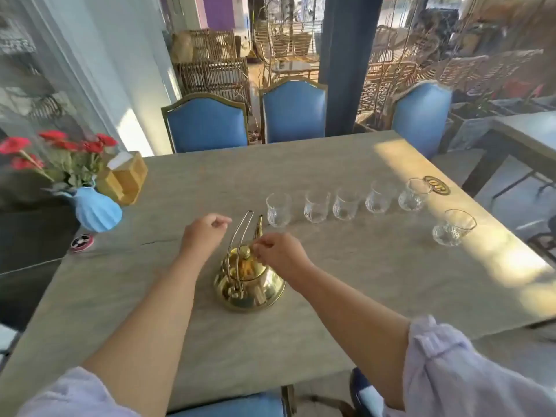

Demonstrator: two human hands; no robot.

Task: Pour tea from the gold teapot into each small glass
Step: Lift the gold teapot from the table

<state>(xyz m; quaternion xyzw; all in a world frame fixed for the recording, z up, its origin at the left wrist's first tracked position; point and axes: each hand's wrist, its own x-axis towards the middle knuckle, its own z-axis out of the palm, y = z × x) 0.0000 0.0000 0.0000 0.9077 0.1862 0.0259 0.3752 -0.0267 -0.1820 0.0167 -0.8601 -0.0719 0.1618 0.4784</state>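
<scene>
The gold teapot (249,284) stands on the table (331,296) in front of me, its wire handle raised and its spout pointing away toward the glasses. My left hand (204,233) hovers just left of the handle with fingers loosely curled and holding nothing. My right hand (281,255) sits just right of the lid knob, fingertips pinched together close to it; whether they touch it is unclear. Several small clear glasses stand in a row beyond the pot, from the nearest glass (279,209) to the far one (414,195). One more glass (452,227) stands apart at the right.
A blue vase of red flowers (96,210) and a wooden napkin holder (128,177) stand at the table's left. A round coaster (81,242) lies near the left edge, a gold emblem (437,185) at the far right. Blue chairs (293,112) line the far side.
</scene>
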